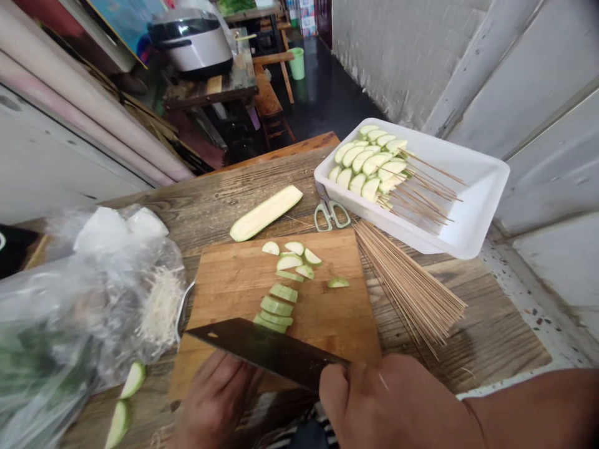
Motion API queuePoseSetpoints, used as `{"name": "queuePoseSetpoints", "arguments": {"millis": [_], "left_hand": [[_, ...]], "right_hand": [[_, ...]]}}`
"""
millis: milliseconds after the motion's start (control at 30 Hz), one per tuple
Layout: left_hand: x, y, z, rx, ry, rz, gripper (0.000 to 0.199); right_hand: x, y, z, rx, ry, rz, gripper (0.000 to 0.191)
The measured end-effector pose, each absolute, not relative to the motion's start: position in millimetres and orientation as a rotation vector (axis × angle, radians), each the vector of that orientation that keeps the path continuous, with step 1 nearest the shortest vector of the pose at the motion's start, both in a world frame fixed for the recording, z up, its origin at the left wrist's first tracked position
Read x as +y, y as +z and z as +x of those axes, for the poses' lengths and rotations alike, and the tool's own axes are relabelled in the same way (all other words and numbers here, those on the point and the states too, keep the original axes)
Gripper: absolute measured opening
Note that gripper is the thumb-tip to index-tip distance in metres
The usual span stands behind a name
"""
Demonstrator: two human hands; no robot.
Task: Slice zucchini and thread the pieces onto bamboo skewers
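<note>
A dark cleaver (pixel 276 352) lies slantwise over the lower part of a wooden cutting board (pixel 219 274), its handle wrapped by my right hand (pixel 384 399). Behind the blade, at the board's near edge, is my left hand (pixel 215 399); its fingers are curled, and the blade hides their tips and whatever they touch. Cut slices of pale green squash (pixel 277 305) sit in a row just beyond the blade. More half-round slices (pixel 290 260) are scattered farther up the board. Past its far edge rests a halved squash (pixel 266 213), cut face up.
At the right, a white tray (pixel 477 206) holds skewered slices. Green-handled scissors (pixel 332 215) and a bundle of bamboo skewers (pixel 412 280) lie beside it. Plastic bags (pixel 116 280) fill the left side, with two squash pieces (pixel 133 379) nearby. A rice cooker (pixel 196 47) stands farther back.
</note>
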State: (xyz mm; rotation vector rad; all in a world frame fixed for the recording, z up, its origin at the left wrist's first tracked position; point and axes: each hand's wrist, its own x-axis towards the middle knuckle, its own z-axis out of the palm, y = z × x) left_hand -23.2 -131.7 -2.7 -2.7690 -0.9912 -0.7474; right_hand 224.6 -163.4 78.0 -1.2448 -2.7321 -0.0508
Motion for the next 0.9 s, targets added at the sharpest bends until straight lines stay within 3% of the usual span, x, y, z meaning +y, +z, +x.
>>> {"name": "queuePoseSetpoints", "arguments": {"millis": [100,233,400,600,733,900], "left_hand": [[-131,-4,-26,-0.97,-0.74,-2.787,0.016],[-133,-11,-33,-0.927,-0.673,-2.802,0.011],[-132,-10,-37,-0.861,-0.518,-2.818,0.025],[-131,-8,-39,-0.896,-0.578,-2.804,0.018],[-134,-12,-40,-0.913,-0.655,-2.769,0.009],[-136,-7,-35,-1.009,-0.721,-2.754,0.029]], "right_hand": [[-158,78,226,-2.766,0.009,-1.149,0.016],[-145,77,219,-2.898,0.391,-1.213,0.013],[-137,71,211,-3.004,0.688,-1.279,0.012],[-152,64,214,-2.846,0.39,-1.3,0.008],[-162,68,216,-2.726,0.168,-1.291,0.016],[-169,81,220,-2.738,0.108,-1.314,0.018]]}}
